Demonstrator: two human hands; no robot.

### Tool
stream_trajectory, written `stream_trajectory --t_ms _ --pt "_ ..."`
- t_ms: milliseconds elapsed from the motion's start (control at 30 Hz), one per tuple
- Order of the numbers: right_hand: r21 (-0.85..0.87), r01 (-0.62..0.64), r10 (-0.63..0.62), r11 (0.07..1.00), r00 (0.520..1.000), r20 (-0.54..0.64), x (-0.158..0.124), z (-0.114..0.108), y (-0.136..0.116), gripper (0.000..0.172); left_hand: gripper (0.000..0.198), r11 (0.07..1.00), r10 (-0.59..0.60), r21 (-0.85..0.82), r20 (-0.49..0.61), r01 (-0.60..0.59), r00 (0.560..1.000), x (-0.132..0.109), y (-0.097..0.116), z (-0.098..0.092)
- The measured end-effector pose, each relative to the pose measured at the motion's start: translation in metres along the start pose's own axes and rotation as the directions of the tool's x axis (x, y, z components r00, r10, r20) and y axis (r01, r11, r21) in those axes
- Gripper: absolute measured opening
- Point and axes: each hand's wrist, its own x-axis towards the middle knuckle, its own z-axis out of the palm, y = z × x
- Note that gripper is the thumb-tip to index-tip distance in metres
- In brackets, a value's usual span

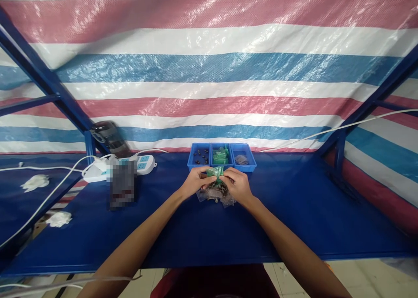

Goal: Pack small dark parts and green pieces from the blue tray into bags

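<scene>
Between my two hands is a small green plastic bag (215, 172), pinched from both sides. My left hand (195, 181) grips its left edge and my right hand (237, 184) its right edge, both with fingers closed. Right beneath lies a pile of clear plastic bags (227, 199) with small dark metal-looking parts, partly hidden by my hands. Just beyond stands a blue three-part bin (244, 168). Its left compartment holds several small dark parts (200, 153), the middle one green bags (221, 154), the right one small clear packets (241, 159).
A white power strip (146, 164) with cables lies at the left, beside a blurred dark object (122, 185). Behind it leans a dark jar (111, 138). Crumpled white tissues (59, 219) lie farther left. Blue frame posts (339, 145) and a striped tarp (209, 67) bound the blue table (294, 219).
</scene>
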Motion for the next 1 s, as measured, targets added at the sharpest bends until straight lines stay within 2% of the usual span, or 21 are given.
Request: stream_trajectory --t_ms 133,333,467,833,1000 --pt "-0.028 -0.004 0.004 1.0 1.0 -0.003 0.0 0.001 0.002 0.025 0.033 0.998 0.025 0.052 -0.063 -0.022 0.998 -0.001 -0.004 0.003" --pt "-0.032 -0.001 0.001 0.999 1.0 0.003 0.0 0.0 0.001 0.026 0.029 0.966 0.149 0.24 -0.205 -0.098 0.967 -0.004 -0.003 0.011" --pt "0.003 0.011 -0.011 1.0 0.999 0.03 -0.001 0.001 0.001 0.024 0.029 0.939 0.216 0.307 -0.167 -0.157 0.962 -0.004 0.004 0.012" --pt "0.074 -0.051 0.049 0.996 0.998 0.026 -0.002 0.003 0.003 0.025 0.024 0.885 0.25 0.424 -0.088 -0.191 0.964 -0.003 0.006 0.009" --pt "0.076 -0.1 0.101 0.992 0.995 -0.018 0.0 -0.002 0.004 0.026 0.03 0.913 0.267 0.356 -0.147 -0.201 0.952 -0.002 0.004 0.011"
